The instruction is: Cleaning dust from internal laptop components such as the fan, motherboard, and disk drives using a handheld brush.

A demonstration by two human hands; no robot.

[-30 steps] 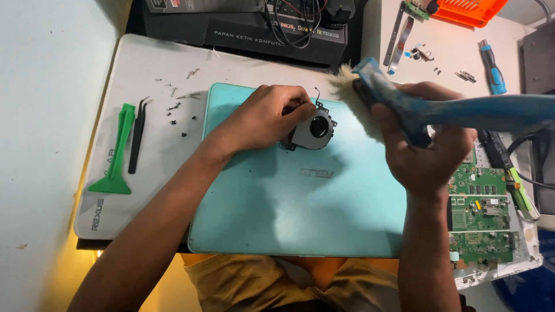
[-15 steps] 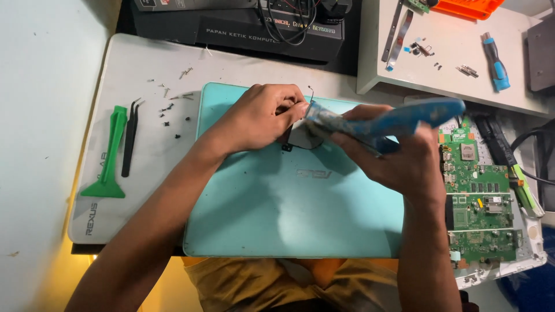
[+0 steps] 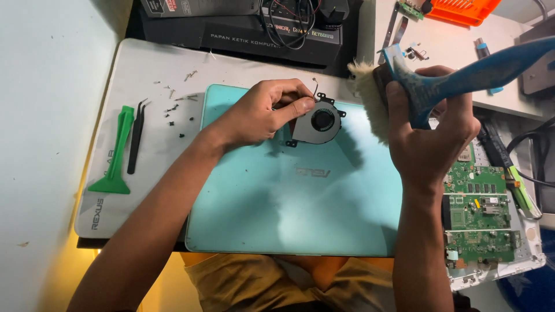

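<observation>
**Fan held down, brush lifted beside it**

Nearest the wearer lies one teal laptop lid (image 3: 289, 208), its near edge overhanging the lap. To its right sits one green circuit board (image 3: 480, 214) in a white shell, partly cut off by the right forearm. On the lid's far part rests one small black fan (image 3: 317, 122); the left hand (image 3: 260, 112) lies over its left side, fingers (image 3: 300, 106) pinching the fan's edge, so that part of the fan is hidden. The right hand (image 3: 430, 130) is closed around the blue handle of one brush (image 3: 462, 75), raised just right of the fan; its pale bristles point toward the fan without touching it, and the handle runs out of view. Left on the counter (image 3: 150, 63) lie one green pry tool (image 3: 115, 153), one pair of black tweezers (image 3: 136, 141), and scattered screws (image 3: 173, 101), too small to count. Beyond, dark boxes (image 3: 266, 34) are cropped.
</observation>
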